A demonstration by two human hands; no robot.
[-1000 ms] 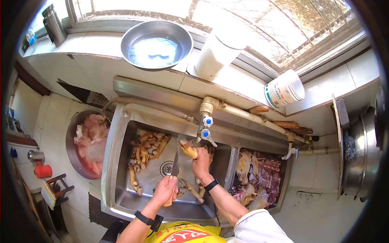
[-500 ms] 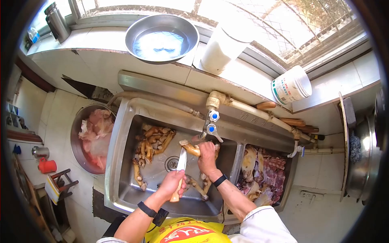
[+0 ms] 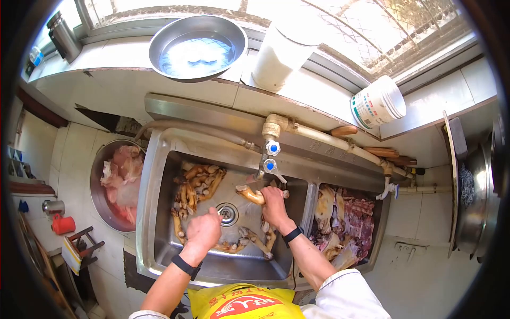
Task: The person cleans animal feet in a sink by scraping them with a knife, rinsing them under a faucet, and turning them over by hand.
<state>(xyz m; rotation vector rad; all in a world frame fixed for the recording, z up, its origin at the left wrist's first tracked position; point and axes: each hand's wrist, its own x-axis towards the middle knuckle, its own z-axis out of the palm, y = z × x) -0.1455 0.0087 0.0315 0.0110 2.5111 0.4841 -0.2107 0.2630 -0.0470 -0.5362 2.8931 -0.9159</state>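
In the left half of the steel sink (image 3: 144, 212), my right hand (image 3: 274, 206) is wrapped round a browned animal foot (image 3: 249, 195), whose cut end points left, just below the tap. My left hand (image 3: 203, 232) is a closed fist lower left of it, with the knife; the handle is hidden in the fist and the blade barely shows, seen nearly edge-on near the drain (image 3: 228, 215). A heap of similar feet (image 3: 199, 186) lies at the basin's upper left. Several more feet (image 3: 255, 242) lie along its lower side.
Raw meat pieces (image 3: 345, 226) fill the right basin. A metal bowl of pale meat (image 3: 97, 196) stands left of the sink. On the ledge are a pan of water (image 3: 155, 58), a white container (image 3: 281, 58) and a white bucket (image 3: 372, 106). The tap (image 3: 271, 149) overhangs the sink.
My left hand has moved left and slightly up, away from the foot, and the knife's broad blade no longer shows. My right hand keeps its hold on the foot. The view has shifted slightly.
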